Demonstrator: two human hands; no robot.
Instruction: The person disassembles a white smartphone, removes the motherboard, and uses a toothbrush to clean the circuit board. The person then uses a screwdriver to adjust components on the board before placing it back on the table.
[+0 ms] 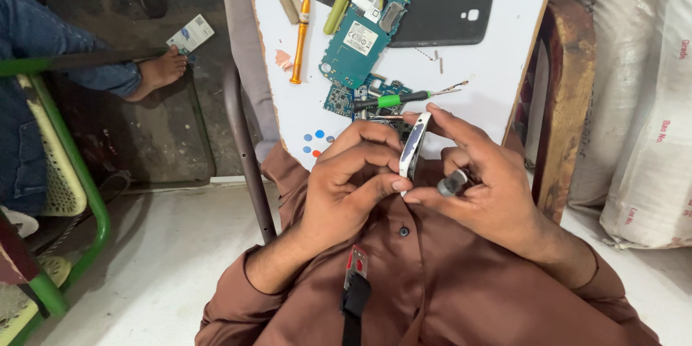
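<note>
Two pale sacks [634, 101] with red lettering down their sides lean at the far right, beside a dark red wooden post [566, 101]. At the left stands a green-framed chair [72, 173], and past it another person's bare foot [158, 72] rests on the dark floor near a small white and blue card [190, 34].

The white bench [497, 65] fills the far middle. On it lies a black phone back cover [447, 13], long axis running left to right, with a small pale square label near its middle. Just left of it a teal circuit board [358, 43], carrying a white rectangular label, slants from far right to near left. An orange-handled screwdriver [300, 32] lies left of the board, tip pointing far. A green-and-black screwdriver [396, 99] lies across a smaller blue board [346, 97], tip pointing right.

Nearest, over the brown shirt [432, 281], the left hand [346, 180] and right hand [483, 187] both close on a silver-edged phone frame [414, 145] held edge-on; its long axis runs near to far, leaning slightly right at the far end. The left thumb and curled fingers pinch its near end; the right forefinger rests on its far end, thumb on the near end. The right palm also holds a small grey cylindrical piece [453, 184].
</note>
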